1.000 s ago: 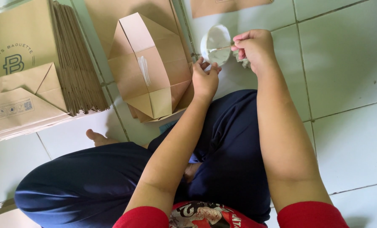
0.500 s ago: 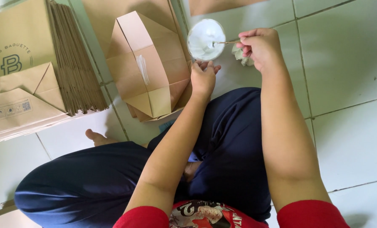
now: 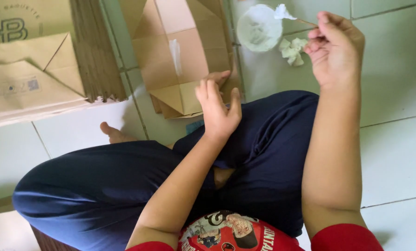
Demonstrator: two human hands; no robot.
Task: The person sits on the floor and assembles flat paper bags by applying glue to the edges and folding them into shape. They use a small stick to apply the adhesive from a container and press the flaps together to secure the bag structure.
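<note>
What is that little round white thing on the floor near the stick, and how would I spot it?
Start at the folded brown paper bag on the tiled floor ahead of the person's knees. Just right of it sits a small round dish, under the tip of the thin stick that the right hand pinches. It is round and smeared white inside; the crumpled white wad beside it is shapeless.

A home floor used for craft work; pale floor tiles [image 3: 394, 153]; stacked paper bags [image 3: 36, 69].

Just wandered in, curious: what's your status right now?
Left hand on paper bag, open. Right hand holds stick over glue cup. Nothing in the way.
</note>
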